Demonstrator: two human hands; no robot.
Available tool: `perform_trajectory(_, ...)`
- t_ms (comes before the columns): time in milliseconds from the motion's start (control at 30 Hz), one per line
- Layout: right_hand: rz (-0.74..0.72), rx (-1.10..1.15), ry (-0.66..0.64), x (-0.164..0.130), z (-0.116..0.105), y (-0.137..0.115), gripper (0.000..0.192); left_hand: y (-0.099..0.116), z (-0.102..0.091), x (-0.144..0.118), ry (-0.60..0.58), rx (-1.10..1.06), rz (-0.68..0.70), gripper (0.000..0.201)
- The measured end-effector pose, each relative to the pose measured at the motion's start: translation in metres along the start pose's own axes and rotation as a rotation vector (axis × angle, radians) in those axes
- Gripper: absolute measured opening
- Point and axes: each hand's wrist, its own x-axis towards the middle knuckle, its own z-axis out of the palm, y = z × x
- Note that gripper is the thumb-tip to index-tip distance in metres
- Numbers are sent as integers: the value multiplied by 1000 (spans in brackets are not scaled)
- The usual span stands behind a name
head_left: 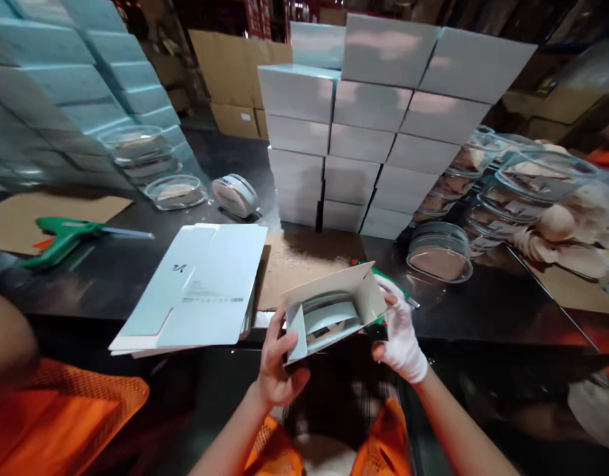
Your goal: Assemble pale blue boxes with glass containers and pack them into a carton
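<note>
the bare left hand [279, 373] has its fingers clamped on the left end of an open white cardboard box [371, 294], held tilted between both hands at the near edge of a glossy black table [100, 284]. a pale, curved-sided piece [331, 317] sits inside it. the white-gloved right hand [403, 340], fingertips exposed, curls at the box's right end beside a green tool [381, 272]; i cannot tell which its fingers close on. flat white printed cardboard sheets [200, 284] lie stacked to the left, and white boxes [358, 139] stand piled behind.
</note>
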Motion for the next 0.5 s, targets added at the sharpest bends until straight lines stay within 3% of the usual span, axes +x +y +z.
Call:
perform_trajectory(100,23,75,-43,14,25,-13,78,7,-1,8,70,-35,67,60)
perform_trajectory(233,222,97,274,24,56,-32,35,22,7,22,230,-100,48,47)
perform_trajectory(300,227,116,373,26,63,-37,46,26,9,28,264,-152,75,53)
perform_trajectory(367,219,128,344,26,58,-41,60,26,5,33,207,-103,145,39)
perform_trajectory(433,262,42,299,23,41,-39,51,22,-3,37,128,-22,196,32)
perform_trajectory(500,391,-238,296,16,17,-32,37,17,-11,40,72,0,196,42)
